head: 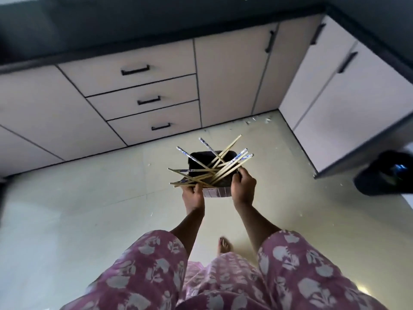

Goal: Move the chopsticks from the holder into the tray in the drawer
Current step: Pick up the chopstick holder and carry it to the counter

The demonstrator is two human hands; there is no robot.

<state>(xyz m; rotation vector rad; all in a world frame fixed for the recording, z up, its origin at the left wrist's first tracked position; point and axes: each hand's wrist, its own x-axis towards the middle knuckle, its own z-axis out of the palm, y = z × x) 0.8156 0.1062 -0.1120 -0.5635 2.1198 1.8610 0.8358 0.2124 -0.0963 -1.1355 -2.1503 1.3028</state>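
Note:
I hold a dark, square chopstick holder (pixel 201 158) out in front of me above the floor. My left hand (pixel 193 196) grips its near left side, and my right hand (pixel 243 186) grips its near right side. Several pale wooden chopsticks (pixel 220 170) with blue-patterned ends fan out of it in all directions. A stack of three closed drawers (pixel 145 97) with black handles stands ahead. No tray is visible.
White cabinet doors (pixel 232 79) run along the back and the right side under a dark countertop (pixel 156 30). A dark object (pixel 383 173) sits at the right edge. Pale tiled floor (pixel 89 198) lies below, with small debris near the cabinet corner.

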